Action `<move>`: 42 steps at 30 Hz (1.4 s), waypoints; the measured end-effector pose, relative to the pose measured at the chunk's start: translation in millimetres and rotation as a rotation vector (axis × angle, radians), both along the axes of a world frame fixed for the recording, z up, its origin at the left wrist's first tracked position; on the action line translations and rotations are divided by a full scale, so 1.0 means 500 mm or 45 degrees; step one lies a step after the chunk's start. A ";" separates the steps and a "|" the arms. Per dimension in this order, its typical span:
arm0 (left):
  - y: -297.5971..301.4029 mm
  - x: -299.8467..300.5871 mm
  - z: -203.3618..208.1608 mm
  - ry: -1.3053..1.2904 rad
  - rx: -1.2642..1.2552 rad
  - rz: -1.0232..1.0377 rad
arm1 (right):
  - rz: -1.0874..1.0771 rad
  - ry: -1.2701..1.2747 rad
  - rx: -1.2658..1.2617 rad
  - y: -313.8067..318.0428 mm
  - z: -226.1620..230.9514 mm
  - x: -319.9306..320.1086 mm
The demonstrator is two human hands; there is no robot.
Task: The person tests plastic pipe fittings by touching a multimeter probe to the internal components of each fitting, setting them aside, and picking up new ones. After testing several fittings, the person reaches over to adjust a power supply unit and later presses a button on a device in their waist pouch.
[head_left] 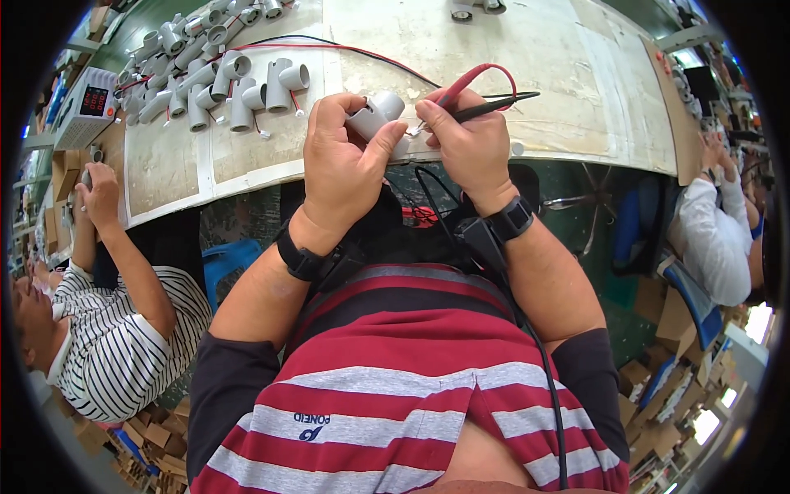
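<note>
My left hand (pixel 339 169) is closed round a grey T-shaped plastic fitting (pixel 368 122) just above the table's near edge. A small white connector (pixel 413 131) on a short wire sticks out of the fitting toward my other hand. In my right hand (pixel 476 152) are two test probes, a red probe (pixel 451 96) and a black probe (pixel 508 102), gripped together between thumb and fingers. Their tips come close to the connector; whether they touch it I cannot make out. A red and a black lead run left across the table from the probes.
Many similar grey fittings (pixel 197 76), some with wires and white connectors, lie heaped on the table's left part. A boxy meter with a red display (pixel 93 101) stands beyond them. People sit at left (pixel 136 329) and right (pixel 712 235). A blue stool (pixel 230 262) is at lower left.
</note>
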State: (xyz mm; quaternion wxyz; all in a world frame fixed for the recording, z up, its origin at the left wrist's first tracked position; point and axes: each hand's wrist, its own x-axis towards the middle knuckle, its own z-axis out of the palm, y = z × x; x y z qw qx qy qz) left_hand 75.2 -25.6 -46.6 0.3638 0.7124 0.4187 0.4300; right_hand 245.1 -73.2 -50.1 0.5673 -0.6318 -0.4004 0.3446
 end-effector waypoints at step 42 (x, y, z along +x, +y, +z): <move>0.041 -0.019 -0.037 -0.310 -0.248 -0.246 | -0.031 -0.340 0.315 0.002 -0.042 -0.002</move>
